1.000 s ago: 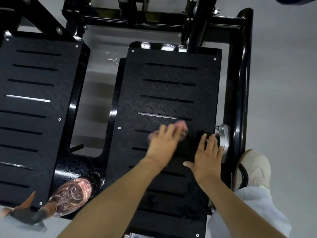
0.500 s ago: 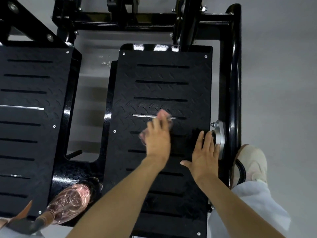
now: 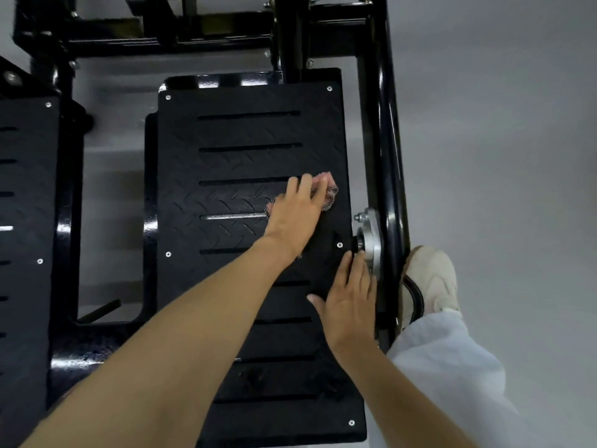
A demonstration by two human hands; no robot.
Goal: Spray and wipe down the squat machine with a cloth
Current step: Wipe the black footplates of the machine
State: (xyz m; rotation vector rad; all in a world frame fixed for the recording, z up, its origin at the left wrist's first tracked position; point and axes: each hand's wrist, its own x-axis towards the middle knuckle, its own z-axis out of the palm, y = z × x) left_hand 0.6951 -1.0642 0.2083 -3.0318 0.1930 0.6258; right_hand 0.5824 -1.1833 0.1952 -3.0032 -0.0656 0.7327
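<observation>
Mid-wipe: my left hand [image 3: 295, 218], fingers straight, presses cloth [image 3: 330, 189] near plate [image 3: 242, 140] right edge. Right hand [image 3: 350, 305] rests flat, empty, same edge. Plate's far end and left plate [image 3: 26, 221] likely undone.

On my feed, a smooth grey floor [image 3: 504, 130] fills the right side. A cream fabric sneaker [image 3: 434, 279] (dark stripe along its inner edge) stands on it, and a loose white trouser leg [image 3: 452, 370] covers its heel end.
</observation>
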